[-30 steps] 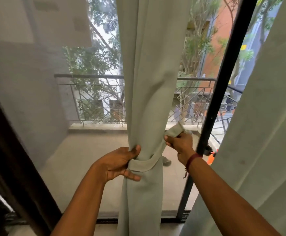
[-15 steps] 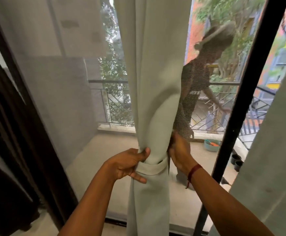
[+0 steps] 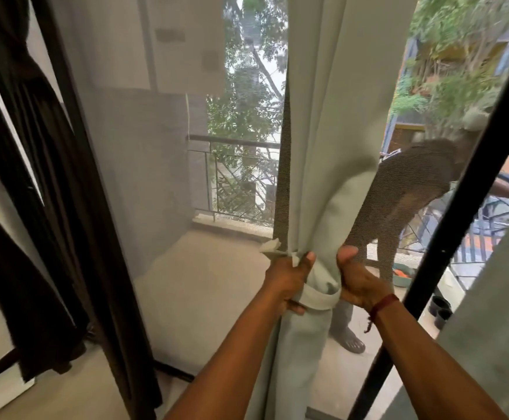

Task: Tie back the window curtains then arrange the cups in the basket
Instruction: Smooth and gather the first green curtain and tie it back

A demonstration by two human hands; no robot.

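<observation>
A person's two arms, seen from a camera on their own head. The left forearm [image 3: 241, 359] is bare from the lower edge of the picture to the left hand [image 3: 286, 280], which is bare too. The right forearm [image 3: 429, 359] is likewise bare up to the right hand [image 3: 359, 280]. Round the right wrist sits a thin red thread [image 3: 383, 303], worn as a narrow band. A loose end [image 3: 368, 325] of it, darker red, hangs below the band and finishes in a small tuft or knot, too small to tell which.
</observation>
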